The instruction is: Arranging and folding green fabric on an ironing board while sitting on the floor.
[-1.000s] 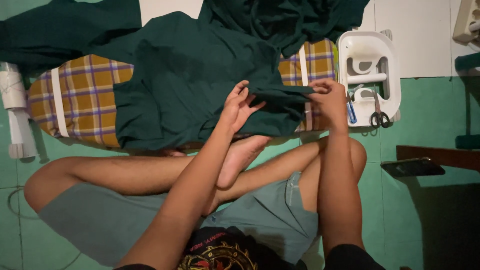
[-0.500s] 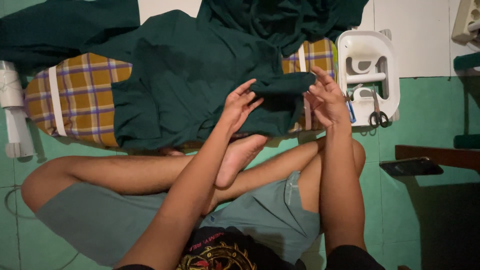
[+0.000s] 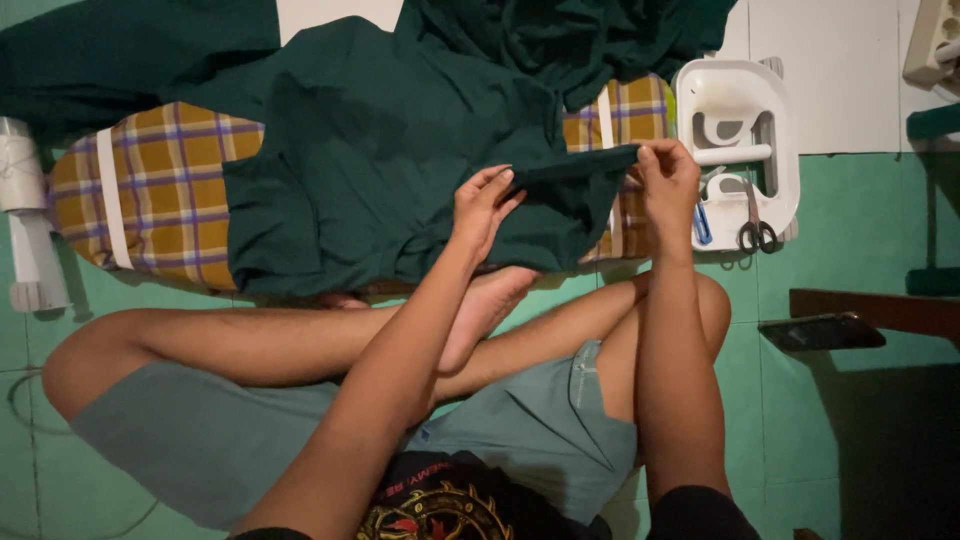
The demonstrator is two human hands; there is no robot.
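A dark green garment lies spread over a low ironing board with a yellow plaid cover. My left hand pinches one end of a folded edge of the green cloth. The other end of that edge is pinched by my right hand, and the strip of cloth is stretched taut and lifted between the two hands. I sit cross-legged on the floor with my bare foot under the hanging cloth.
A white plastic tray to the right holds scissors and a blue item. A dark phone lies on the green tiled floor at the right. A white object stands at the left edge.
Both hands have risen and moved apart, pulling the folded green edge up and taut between them. The right hand shifted right, toward the tray.
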